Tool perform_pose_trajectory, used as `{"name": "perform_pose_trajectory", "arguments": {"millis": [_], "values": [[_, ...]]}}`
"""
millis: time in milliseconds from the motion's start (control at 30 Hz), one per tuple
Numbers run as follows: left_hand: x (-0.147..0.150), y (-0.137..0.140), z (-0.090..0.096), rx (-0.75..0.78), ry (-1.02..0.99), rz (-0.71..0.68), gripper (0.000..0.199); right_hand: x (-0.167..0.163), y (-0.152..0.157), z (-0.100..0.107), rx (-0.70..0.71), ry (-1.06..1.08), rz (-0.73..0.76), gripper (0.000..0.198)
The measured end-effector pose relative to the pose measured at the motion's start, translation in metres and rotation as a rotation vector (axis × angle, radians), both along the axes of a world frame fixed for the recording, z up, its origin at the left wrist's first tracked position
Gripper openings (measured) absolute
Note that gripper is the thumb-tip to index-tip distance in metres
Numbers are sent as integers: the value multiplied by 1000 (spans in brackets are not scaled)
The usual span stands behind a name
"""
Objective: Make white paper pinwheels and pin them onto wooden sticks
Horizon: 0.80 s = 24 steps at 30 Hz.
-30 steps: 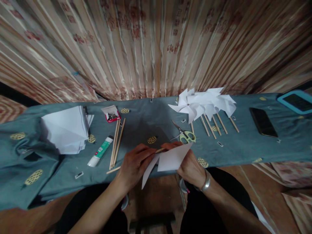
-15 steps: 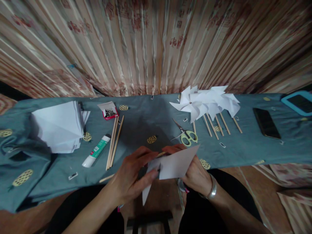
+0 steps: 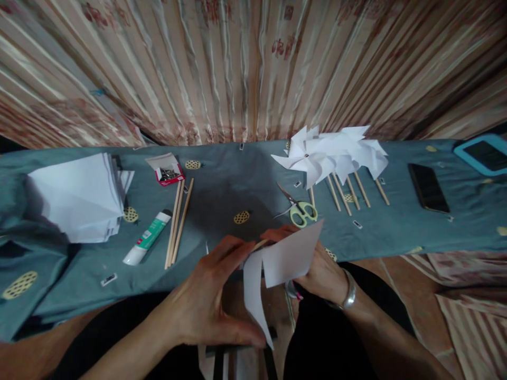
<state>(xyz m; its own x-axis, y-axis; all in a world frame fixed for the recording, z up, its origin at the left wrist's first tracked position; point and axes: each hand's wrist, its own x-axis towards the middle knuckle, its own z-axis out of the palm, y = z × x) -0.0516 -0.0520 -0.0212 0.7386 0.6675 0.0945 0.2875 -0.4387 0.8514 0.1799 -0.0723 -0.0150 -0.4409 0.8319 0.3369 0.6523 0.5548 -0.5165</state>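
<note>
A cut white paper sheet (image 3: pixel 293 256) is held up over the table's front edge, a slit parting it into flaps; one narrow flap curls downward. My left hand (image 3: pixel 206 295) grips its left side, fingers at the top edge and thumb low by the hanging flap's tip. Behind the paper, my right hand (image 3: pixel 327 277) supports the right side, its fingers partly hidden and wrapped around the upper edge. Just beyond lie scissors (image 3: pixel 303 212) with green handles. Finished white paper pinwheels (image 3: pixel 317 161) on wooden sticks (image 3: pixel 352 192) rest at the back right.
A stack of white paper (image 3: pixel 79 195) lies left on the blue-green tablecloth (image 3: pixel 222 184). Near it are a red box (image 3: pixel 171 177) of metal fasteners, a glue stick (image 3: pixel 148 237) and loose wooden sticks (image 3: pixel 178 227). A phone (image 3: pixel 428 187) and blue-framed tablet (image 3: pixel 487 154) lie right.
My left thumb has moved down, away from the slit, to the narrow flap's lower tip, and the grip has widened. The right hand stays behind the paper. The view has tipped slightly.
</note>
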Motion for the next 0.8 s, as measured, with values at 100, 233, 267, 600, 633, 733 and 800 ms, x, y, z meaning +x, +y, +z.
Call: {"name": "perform_pose_trajectory", "arguments": {"millis": [100, 233, 267, 600, 633, 733, 800], "values": [[0, -5, -2, 27, 55, -2, 105, 0, 1, 4, -4, -10, 29, 22], [2, -8, -12, 139, 82, 77, 79, -1, 0, 2, -4, -32, 35, 24], [3, -8, -14, 195, 76, 108, 65, -2, -1, 1, -11, -32, 34, 23], [9, 6, -5, 601, 87, 217, 18, -16, -9, -7, 3, 12, -69, 23], [9, 7, -5, 617, 80, 229, 18, -17, -10, -7, 15, 10, -74, 25], [8, 8, -6, 656, 59, 254, 18, -19, -11, -7, 37, 9, -89, 27], [7, 9, -7, 664, 55, 262, 18, -20, -10, -7, 36, 6, -99, 26]]}}
